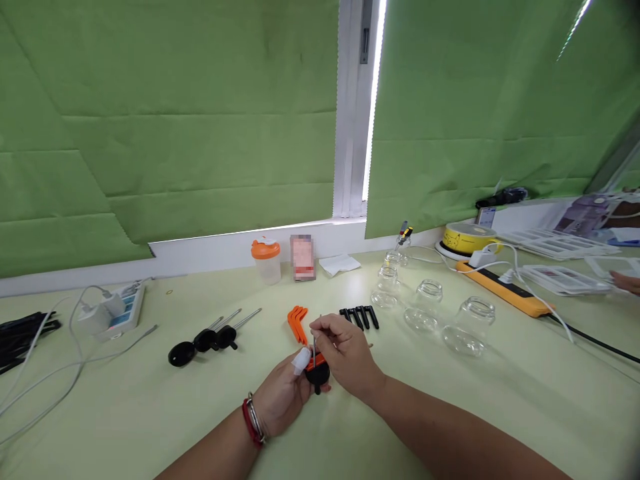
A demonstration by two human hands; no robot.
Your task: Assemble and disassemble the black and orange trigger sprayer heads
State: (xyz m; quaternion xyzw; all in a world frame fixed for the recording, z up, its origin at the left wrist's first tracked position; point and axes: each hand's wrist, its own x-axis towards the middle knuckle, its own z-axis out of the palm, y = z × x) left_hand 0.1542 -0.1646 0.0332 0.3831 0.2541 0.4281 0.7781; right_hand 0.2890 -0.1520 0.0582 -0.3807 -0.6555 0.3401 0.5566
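Note:
My left hand [281, 401], its thumb wrapped in white, is closed around a round black lid [318, 377] with an orange piece [320, 361] on it. From this lid a thin metal rod [315, 348] stands up. Fingers of my right hand [353, 357] pinch together near the rod's upper end; the exact grip is partly hidden. Just beyond my hands lie several bent orange pieces [298, 324] and several black handle-like pieces [360, 316]. To the left rest three black lids [205, 340], with metal rods reaching out from among them.
Clear glass jars [469, 333] stand on the right. Toward the wall are an orange-lidded cup [267, 261], an upright pink box [303, 258] and a white tissue [340, 265]. An orange power strip [505, 288] and a white one [127, 310] trail cables. Another person's hand [625, 283] shows far right.

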